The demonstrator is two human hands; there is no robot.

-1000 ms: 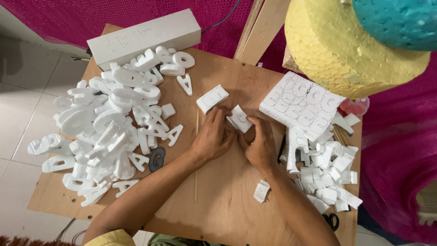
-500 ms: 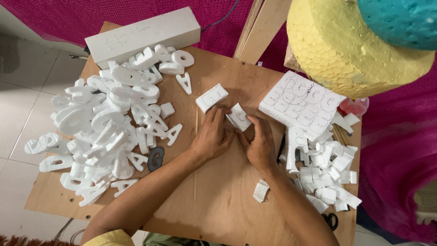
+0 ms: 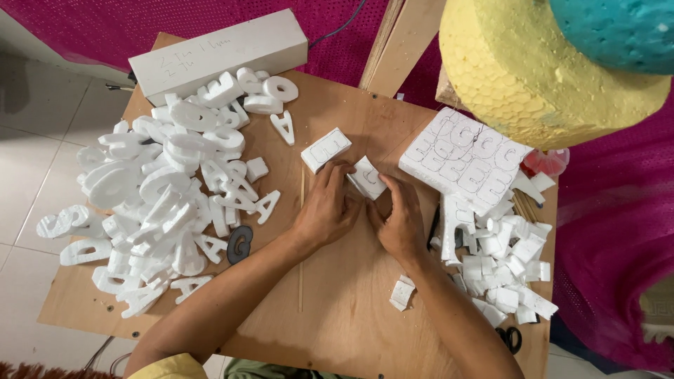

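Together, the fingers (image 3: 349, 184) of both hands close round a small white foam block with a letter outlined on its face (image 3: 368, 177), which sits near the middle of the brown plywood tabletop (image 3: 337, 309). The left hand (image 3: 326, 209) grips the block's left edge, fingers curled against it; the right hand (image 3: 401, 221) holds its right and near side, fingers bent and pressed to the foam. Just to the far left of the hands lies a second white foam block with a drawn outline (image 3: 326, 149). A thin wooden stick (image 3: 302, 238) runs near to far beside the left wrist. Right of the hands rests a white foam sheet marked with rows of letter outlines (image 3: 463, 158), and near it a heap of white foam offcuts (image 3: 502, 270). One loose scrap of white foam (image 3: 401, 293) lies by the right forearm. Across the left side spreads a large pile of cut white foam letters (image 3: 165, 189), with a long white foam bar (image 3: 217, 52) at the far edge.
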